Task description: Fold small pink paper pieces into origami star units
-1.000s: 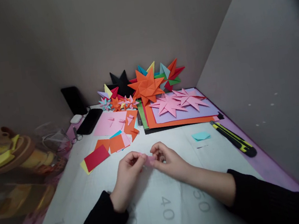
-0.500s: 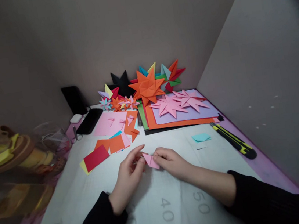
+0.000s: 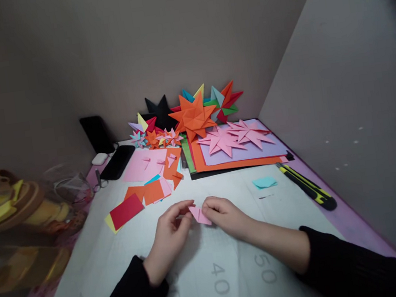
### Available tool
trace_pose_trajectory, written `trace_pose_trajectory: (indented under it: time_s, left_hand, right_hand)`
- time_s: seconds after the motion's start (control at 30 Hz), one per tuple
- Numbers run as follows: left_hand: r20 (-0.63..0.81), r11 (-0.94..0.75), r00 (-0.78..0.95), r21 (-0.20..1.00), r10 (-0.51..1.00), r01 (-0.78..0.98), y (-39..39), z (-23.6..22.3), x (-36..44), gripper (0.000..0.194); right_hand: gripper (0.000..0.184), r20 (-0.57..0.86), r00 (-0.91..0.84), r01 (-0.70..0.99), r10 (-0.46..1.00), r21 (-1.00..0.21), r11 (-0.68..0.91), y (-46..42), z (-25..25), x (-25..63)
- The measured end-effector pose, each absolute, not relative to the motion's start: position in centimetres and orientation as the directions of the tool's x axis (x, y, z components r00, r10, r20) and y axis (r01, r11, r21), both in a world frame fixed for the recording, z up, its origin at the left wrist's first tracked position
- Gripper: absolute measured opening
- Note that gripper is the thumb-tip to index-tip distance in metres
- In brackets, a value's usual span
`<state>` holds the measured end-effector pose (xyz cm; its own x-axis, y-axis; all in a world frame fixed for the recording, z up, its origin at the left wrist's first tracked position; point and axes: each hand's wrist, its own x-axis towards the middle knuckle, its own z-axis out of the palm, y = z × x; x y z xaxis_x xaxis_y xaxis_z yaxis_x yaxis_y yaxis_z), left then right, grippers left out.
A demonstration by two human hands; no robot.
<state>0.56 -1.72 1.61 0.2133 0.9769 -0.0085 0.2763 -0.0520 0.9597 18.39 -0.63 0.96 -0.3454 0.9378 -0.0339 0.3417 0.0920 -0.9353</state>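
A small folded piece of pink paper [image 3: 199, 214] with pointed corners is held just above the mat, in the middle of the view. My right hand [image 3: 225, 217] pinches its right side between thumb and curled fingers. Close by its left tip, my left hand [image 3: 169, 233] has thumb and index finger apart; whether a fingertip touches the paper cannot be made out. To the right, a folded light-blue paper [image 3: 265, 183] lies on the mat.
Pink paper stars [image 3: 222, 141] rest on stacked coloured sheets [image 3: 268, 152]. An orange star [image 3: 193, 114] leans at the back wall. Loose cut papers [image 3: 128, 211] and a phone [image 3: 118, 162] lie left; a yellow-black cutter knife [image 3: 308, 187] lies right.
The pink paper was mostly hidden between both hands; now its folded face shows, held by my right hand. My left fingers loosened from it, and the index finger has since lowered slightly.
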Motion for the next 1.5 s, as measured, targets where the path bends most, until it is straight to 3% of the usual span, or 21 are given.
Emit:
trace_pose_trajectory:
  time_s: [0.33, 0.53, 0.67, 0.8, 0.83, 0.97, 1.07, 1.3, 1.5]
  left_hand:
    - [-0.022, -0.028, 0.173, 0.96, 0.985, 0.278, -1.8, 1.7, 0.7, 0.02]
    - [-0.054, 0.024, 0.094, 0.955, 0.994, 0.297, -1.6, 1.7, 0.4, 0.014]
    - [-0.147, 0.139, 0.032, 0.973, 0.989, 0.183, -1.3, 1.7, 0.3, 0.017]
    - [-0.223, 0.223, -0.036, 0.975, 0.974, 0.0, -1.0, 1.5, 0.4, 0.024]
    - [-0.231, 0.23, -0.034, 0.973, 0.972, -0.032, -1.0, 1.4, 0.5, 0.024]
    - [-0.278, 0.278, 0.02, 0.955, 0.96, -0.106, -1.3, 1.5, 0.8, 0.024]
    - [-0.286, 0.293, 0.073, 0.95, 0.955, -0.11, -1.7, 1.8, 1.1, 0.025]
    - [-0.235, 0.257, 0.192, 0.961, 0.953, -0.097, -2.1, 2.2, 1.2, 0.021]
    - [-0.203, 0.209, 0.207, 0.978, 0.957, -0.006, -2.1, 2.2, 1.0, 0.009]
  right_hand:
    - [0.027, -0.011, -0.35, 0.343, 0.937, -0.932, 0.117, -0.7, 1.1, 18.3]
    - [0.029, -0.108, -0.264, 0.232, 0.959, -0.972, -0.045, -0.6, 1.1, 18.5]
    - [0.026, -0.125, -0.173, 0.095, 0.977, -0.989, -0.11, -0.5, 0.4, 18.7]
    - [0.01, -0.01, -0.125, -0.035, 0.992, -0.999, -0.015, -0.8, -0.1, 18.6]
    - [0.013, 0.027, -0.137, -0.056, 0.99, -0.998, 0.019, -1.0, -0.2, 18.5]
    - [0.023, 0.198, -0.238, 0.048, 0.951, -0.975, 0.215, -1.6, 0.0, 18.2]
    - [0.023, 0.238, -0.304, 0.153, 0.923, -0.944, 0.293, -1.7, 0.4, 18.1]
    - [0.003, 0.2, -0.276, 0.17, 0.94, -0.953, 0.253, -1.3, 1.0, 18.3]
    - [0.005, 0.172, -0.321, 0.125, 0.931, -0.967, 0.222, -1.0, 0.8, 18.6]
